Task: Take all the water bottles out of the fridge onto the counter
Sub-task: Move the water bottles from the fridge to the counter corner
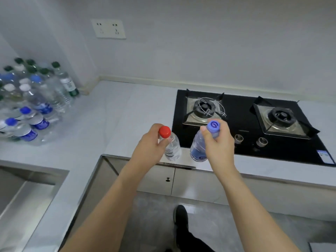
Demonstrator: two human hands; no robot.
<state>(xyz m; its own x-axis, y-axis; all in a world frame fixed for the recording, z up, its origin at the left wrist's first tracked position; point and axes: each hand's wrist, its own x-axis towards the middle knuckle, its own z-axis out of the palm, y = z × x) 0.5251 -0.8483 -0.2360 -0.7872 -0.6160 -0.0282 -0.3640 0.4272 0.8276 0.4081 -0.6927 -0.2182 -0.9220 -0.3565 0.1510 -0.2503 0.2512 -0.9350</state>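
Red-capped bottle (171,142) gripped by the neck in the left hand (152,142), blue-capped bottle (199,144) likewise in the right hand (219,142), both at the desk (127,113) edge beside the stove (245,124); more bottles (32,102) crowd its far-left corner.

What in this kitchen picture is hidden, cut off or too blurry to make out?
Only the head view exists.
- Fridge: outside the frame.
- Cluster of bottles: cut by the left edge, overlapping and blurred, so no count; labels unreadable.
- Red-capped bottle: neck covered by the left hand.
- Blue-capped bottle: upper body covered by the right hand; whether either base touches the counter is unclear.
- Sink: cut by the left edge.
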